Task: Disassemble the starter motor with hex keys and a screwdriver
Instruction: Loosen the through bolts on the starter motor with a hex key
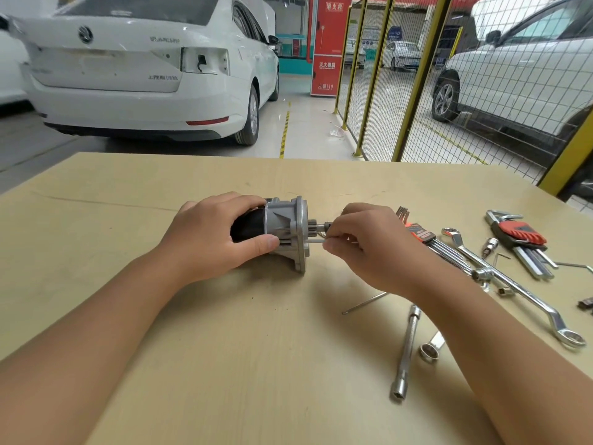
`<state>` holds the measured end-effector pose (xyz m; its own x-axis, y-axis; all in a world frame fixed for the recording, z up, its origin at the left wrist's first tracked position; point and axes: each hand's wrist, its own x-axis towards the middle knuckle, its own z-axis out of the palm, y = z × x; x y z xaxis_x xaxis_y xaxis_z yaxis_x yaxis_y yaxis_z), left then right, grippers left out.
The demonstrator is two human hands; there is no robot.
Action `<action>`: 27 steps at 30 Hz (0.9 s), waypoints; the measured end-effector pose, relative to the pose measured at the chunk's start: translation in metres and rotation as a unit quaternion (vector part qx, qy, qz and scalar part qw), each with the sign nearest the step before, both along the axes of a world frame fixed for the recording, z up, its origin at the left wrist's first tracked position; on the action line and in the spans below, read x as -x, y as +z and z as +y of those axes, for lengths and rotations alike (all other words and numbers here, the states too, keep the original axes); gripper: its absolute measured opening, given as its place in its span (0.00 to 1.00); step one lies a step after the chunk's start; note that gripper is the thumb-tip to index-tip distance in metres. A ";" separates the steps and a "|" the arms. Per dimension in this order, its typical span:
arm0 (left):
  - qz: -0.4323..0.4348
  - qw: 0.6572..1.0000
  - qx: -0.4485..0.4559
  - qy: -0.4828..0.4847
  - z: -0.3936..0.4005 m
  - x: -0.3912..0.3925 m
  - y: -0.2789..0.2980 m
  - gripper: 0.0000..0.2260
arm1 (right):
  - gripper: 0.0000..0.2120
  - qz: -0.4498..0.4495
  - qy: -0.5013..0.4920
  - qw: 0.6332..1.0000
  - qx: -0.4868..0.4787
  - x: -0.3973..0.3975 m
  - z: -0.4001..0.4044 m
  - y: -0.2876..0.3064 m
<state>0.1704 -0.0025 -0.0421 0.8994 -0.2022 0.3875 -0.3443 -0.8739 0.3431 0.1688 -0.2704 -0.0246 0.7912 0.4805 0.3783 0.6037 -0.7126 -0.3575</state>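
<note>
The starter motor (285, 229) lies on its side in the middle of the wooden table (128, 194), grey flange end facing right, black body to the left. My left hand (211, 239) grips the black body, thumb against the grey housing. My right hand (365, 245) pinches a thin hex key (316, 241) that runs level into the flange face just below the pinion gear (317, 225). Most of the key is hidden under my fingers.
Right of the motor lie two hex key sets in red holders (420, 234) (519, 234), a long ring spanner (513, 290), a socket extension bar (406, 351), a loose thin key (365, 302) and small sockets. A white car and a yellow mesh fence stand beyond the table.
</note>
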 end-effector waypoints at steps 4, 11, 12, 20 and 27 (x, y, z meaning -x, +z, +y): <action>-0.001 1.000 0.003 -0.001 0.000 0.000 0.001 0.32 | 0.02 -0.031 -0.018 0.999 -0.008 0.003 0.001 0.001; 0.000 1.000 0.005 0.000 -0.001 0.000 0.001 0.32 | 0.04 -0.041 -0.056 0.997 -0.019 0.007 0.005 0.003; 0.000 1.000 0.005 0.001 -0.001 0.000 0.001 0.32 | 0.05 -0.043 -0.060 0.997 -0.022 0.007 0.005 0.004; 0.000 1.000 0.004 0.000 -0.001 0.000 0.001 0.32 | 0.05 -0.010 -0.019 0.999 0.048 0.003 -0.001 0.006; 0.000 1.000 0.001 0.004 0.000 -0.001 0.001 0.33 | 0.08 -0.058 -0.064 0.990 0.112 0.004 0.000 0.003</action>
<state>0.1716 -0.0030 -0.0416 0.9015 -0.1936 0.3872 -0.3364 -0.8762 0.3451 0.1650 -0.2705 -0.0212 0.8084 0.4616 0.3652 0.5317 -0.8389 -0.1165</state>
